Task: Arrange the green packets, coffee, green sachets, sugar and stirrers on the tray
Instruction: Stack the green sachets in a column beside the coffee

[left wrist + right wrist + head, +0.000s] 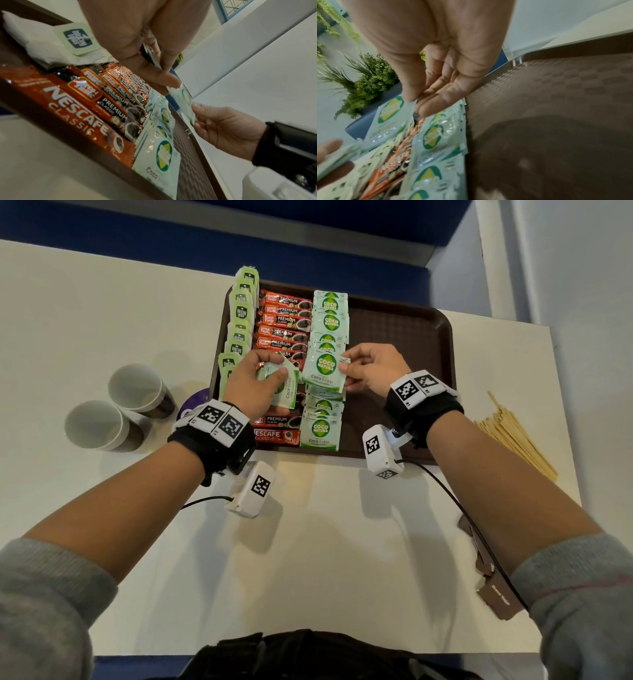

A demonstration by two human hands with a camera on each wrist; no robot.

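Green packets and coffee lay in columns on tray. Left hand gripped spare sachets; right hand pinched one green sachet over the unfinished third column. Stirrers remained on worktop; judged roughly half done.

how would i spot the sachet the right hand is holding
Find the brown tray; its third column from the left is pale green Coco Sugar sachets. Midway down it, the right hand pinches one sachet by its edge, lifted above the flat ones.

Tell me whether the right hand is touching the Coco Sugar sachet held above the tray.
Touching. The right wrist view shows the right hand pinching the sachet at its corner.
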